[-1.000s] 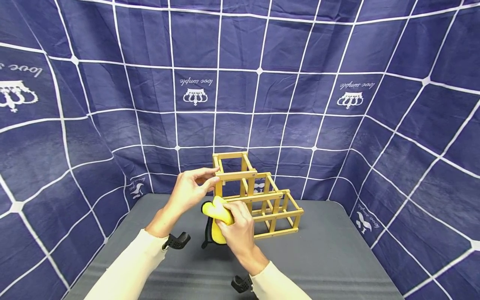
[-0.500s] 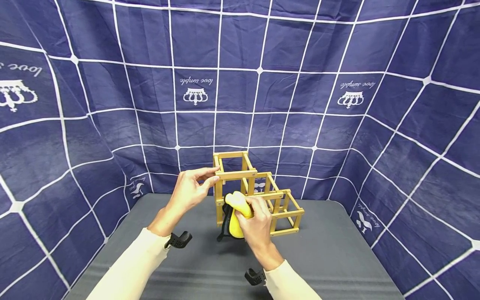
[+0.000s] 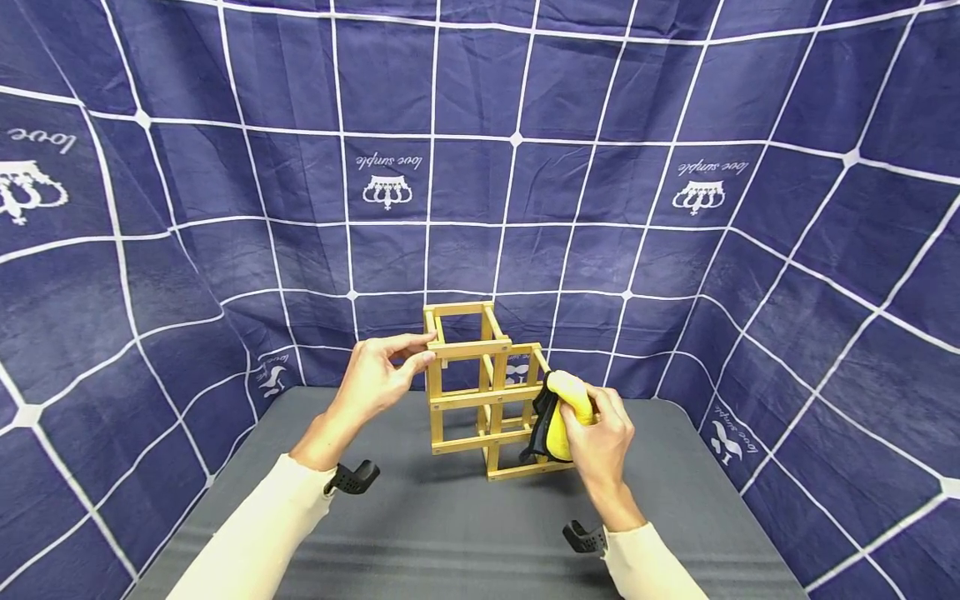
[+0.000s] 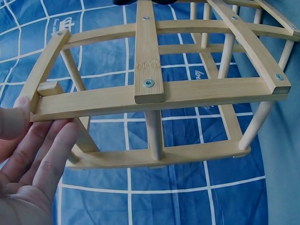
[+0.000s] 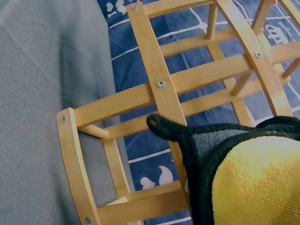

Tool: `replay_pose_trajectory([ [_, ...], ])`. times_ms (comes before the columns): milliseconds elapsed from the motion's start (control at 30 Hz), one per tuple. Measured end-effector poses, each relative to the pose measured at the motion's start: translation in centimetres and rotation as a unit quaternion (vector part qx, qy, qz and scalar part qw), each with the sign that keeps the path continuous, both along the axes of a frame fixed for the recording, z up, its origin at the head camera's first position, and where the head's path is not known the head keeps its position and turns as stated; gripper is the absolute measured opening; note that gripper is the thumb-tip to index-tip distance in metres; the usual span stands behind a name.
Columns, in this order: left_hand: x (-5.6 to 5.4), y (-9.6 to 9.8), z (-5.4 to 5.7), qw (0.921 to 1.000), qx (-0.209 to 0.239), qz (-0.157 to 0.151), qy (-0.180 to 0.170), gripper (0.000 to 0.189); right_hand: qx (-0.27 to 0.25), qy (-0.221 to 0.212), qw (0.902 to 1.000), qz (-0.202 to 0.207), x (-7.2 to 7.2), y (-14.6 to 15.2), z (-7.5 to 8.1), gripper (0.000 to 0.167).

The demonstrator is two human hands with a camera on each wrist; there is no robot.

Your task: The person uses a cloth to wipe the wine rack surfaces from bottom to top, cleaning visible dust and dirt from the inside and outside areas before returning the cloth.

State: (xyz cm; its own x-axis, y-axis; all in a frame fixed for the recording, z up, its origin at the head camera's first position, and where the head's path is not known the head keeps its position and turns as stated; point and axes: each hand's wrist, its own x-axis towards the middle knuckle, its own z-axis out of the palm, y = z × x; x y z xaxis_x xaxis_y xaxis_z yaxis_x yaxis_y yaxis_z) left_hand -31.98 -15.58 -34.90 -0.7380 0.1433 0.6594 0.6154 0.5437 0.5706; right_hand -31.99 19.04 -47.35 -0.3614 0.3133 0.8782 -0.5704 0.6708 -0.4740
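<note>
A stepped wooden rack [image 3: 468, 350] of light slats and dowels stands on the grey surface. My left hand [image 3: 378, 375] pinches its upper left front corner; in the left wrist view the thumb lies on one side of a slat [image 4: 101, 98] and the fingers [image 4: 54, 154] on the other. A bunched yellow cloth [image 3: 562, 425] with dark grey backing and black edging is gripped in my right hand [image 3: 602, 437], against the lower right steps of the rack. Seen from the right wrist, the cloth [image 5: 258, 183] covers part of the frame, and the right fingers are hidden.
The grey padded surface [image 3: 450, 533] runs under the rack and both arms. Dark blue fabric with white grid lines [image 3: 480, 183] hangs behind and at both sides. A black wrist mount [image 3: 356, 477] sits on the left wrist, another [image 3: 583, 537] on the right.
My right hand has carried the yellow cloth rightward along the front of the rack, from its left side to the lower right steps. The left hand keeps its hold on the corner.
</note>
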Motion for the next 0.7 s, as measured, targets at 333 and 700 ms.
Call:
replay_pose_trajectory([
  [333,0.1,0.2,-0.1,0.9994,0.011,-0.018,-0.028,0.029,0.045,0.017,0.9970,0.061,0.7,-5.4,-0.5,0.037],
  [700,0.2,0.1,-0.1,0.9989,0.020,-0.031,-0.030,0.030,0.114,0.011,0.9828,0.145,1.9,-13.9,0.8,0.043],
])
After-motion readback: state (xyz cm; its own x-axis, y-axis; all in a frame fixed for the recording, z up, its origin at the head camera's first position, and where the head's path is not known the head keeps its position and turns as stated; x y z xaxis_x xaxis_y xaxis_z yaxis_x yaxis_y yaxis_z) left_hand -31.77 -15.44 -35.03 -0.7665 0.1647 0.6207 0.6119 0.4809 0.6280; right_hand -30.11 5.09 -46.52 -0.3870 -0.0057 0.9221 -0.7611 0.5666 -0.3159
